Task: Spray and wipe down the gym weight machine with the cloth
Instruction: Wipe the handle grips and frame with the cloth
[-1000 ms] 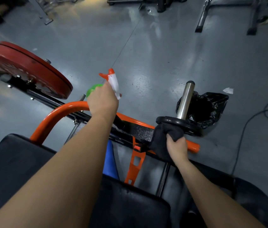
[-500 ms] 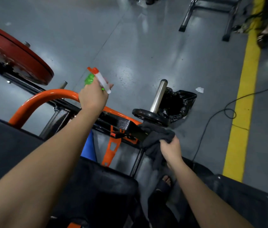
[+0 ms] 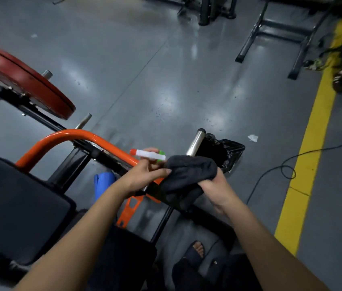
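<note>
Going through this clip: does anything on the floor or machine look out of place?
A crumpled white scrap lies loose on the grey floor, right of a black bag slumped beside the machine's chrome peg. A black cable loops across the floor, over the yellow line. Nothing looks spilled or broken.

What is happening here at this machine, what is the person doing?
A person is cleaning a gym weight machine. The left hand holds a spray bottle, its orange nozzle tip pointing left. The right hand grips a bunched dark cloth over the machine's orange frame bar, just below the chrome weight peg. The two hands are close together. A red weight plate sits on the machine's far left side.
</note>
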The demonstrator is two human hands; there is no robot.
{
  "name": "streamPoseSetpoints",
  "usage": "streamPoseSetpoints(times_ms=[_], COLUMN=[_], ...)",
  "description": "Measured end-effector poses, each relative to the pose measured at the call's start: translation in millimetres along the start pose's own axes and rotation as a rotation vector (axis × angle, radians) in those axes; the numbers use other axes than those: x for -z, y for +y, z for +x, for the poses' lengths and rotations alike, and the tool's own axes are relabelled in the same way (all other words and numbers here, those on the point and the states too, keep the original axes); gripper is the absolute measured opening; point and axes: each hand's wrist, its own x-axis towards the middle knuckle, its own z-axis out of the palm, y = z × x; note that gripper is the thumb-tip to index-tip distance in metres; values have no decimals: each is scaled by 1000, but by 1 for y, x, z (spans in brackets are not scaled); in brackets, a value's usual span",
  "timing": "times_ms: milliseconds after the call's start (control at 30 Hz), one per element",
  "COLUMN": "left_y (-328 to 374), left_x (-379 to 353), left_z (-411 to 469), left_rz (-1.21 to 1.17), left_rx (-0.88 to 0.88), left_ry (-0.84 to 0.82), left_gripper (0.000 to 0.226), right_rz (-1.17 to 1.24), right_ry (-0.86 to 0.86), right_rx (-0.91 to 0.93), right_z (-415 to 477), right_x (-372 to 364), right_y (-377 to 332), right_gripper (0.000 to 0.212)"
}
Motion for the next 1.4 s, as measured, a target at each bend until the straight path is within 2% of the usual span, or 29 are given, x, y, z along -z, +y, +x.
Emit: streamPoseSetpoints(times_ms=[67,133,200,267,300,367,400,500,533,700,800,867,933,1033,1100,1200,1233,1300,1333,1400], left_y=[5,10,11,10,8,16,20,37,45,75,86,92,94,103,115,139,146,158,164,177], left_x=[-10,-17,-21,-26,-27,-30,-30,-31,-30,-33,-26,-23,-20,-10,-5,1,3,3,0,-12], left_z=[-7,-9,-8,0,3,8,11,16,14,15,21,28,34,40,46,60,62,72,78,92], left_rz=[-89,-150,-219,-347,-427,-488,-472,-477,-496,-671,-717,-746,-731,-618,-557,-553,-574,-618,-622,-592], left_rx=[8,20,55,101,120,137,128,132,133,141,113,99,81,72,111,157,148,124,121,125], left_ry=[12,58,38,49,36,9,-20,-86,-104,-64,8,49,65,72,45,65,82,129,149,159], left_gripper=[30,24,56,89,90,65,62,90,93,76,80,82,88,76,61,51,47,36,32,23], right_rz=[50,147,301,412,433,444,418,216,152,-112,-410,-507,-494,-466,-273,-11,67,147,114,-102], right_ry=[-11,31,54,67,75,85,90,112,105,139,166,112,15,-180,-317,-502,-521,-451,-407,-390], right_rx=[-24,-74,-138,-172,-182,-192,-188,-126,-94,49,140,104,64,17,-121,-238,-250,-275,-262,-119], right_z=[8,14,21,26,26,29,30,37,42,62,82,97,104,107,116,142,150,175,189,215], right_x=[2,1,1,4,5,7,8,9,8,-12,-32,-40,-40,-30,-16,11,18,36,44,60], right_y=[-14,-27,-36,-43,-46,-49,-51,-57,-62,-88,-97,-101,-104,-117,-124,-129,-131,-140,-144,-150], right_gripper=[17,35,51,46,36,26,23,11,9,8,32,23,14,12,12,49,59,71,67,37])
